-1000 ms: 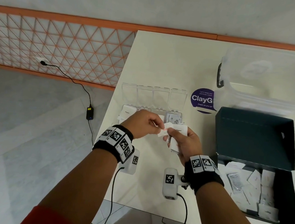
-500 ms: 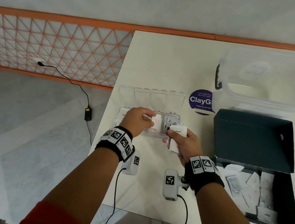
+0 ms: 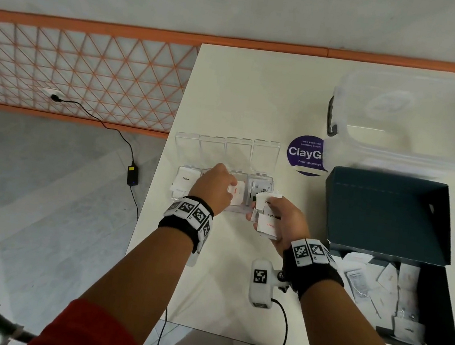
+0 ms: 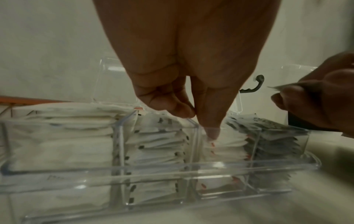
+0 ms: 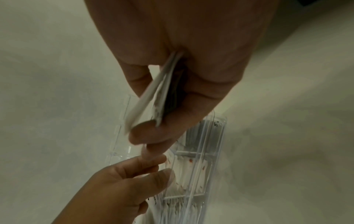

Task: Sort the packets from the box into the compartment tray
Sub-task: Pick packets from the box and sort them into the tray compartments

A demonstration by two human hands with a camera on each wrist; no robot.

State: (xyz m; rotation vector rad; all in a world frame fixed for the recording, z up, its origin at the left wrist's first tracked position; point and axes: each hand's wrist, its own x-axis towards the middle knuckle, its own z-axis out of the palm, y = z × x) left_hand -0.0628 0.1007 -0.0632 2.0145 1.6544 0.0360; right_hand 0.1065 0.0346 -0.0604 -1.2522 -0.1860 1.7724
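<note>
While the left hand (image 3: 213,189) is hovering over the clear tray (image 3: 255,212) on the table (image 3: 249,93), its fingers are hanging loosely curled, holding nothing; in the left wrist view one fingertip (image 4: 211,133) is dipping into the third compartment from the left, touching the top white packet with red print (image 3: 237,194). The right hand (image 3: 282,224) is sitting just right of the tray, its thumb and fingers pinching a small fan of packets (image 3: 265,214) edge-on, as the right wrist view is showing (image 5: 153,97). All four tray compartments are holding stacked packets: white ones marked Sugar (image 3: 183,185) at the far left, darker ones (image 3: 260,190) at the far right. The tray's lids (image 3: 225,148) are lying open behind it. More loose packets (image 3: 374,283) are lying in the dark box (image 3: 390,212) to the right, its flap standing open. Behind the box, a clear tub (image 3: 414,122) is sitting beside a purple sticker (image 3: 305,154).
</note>
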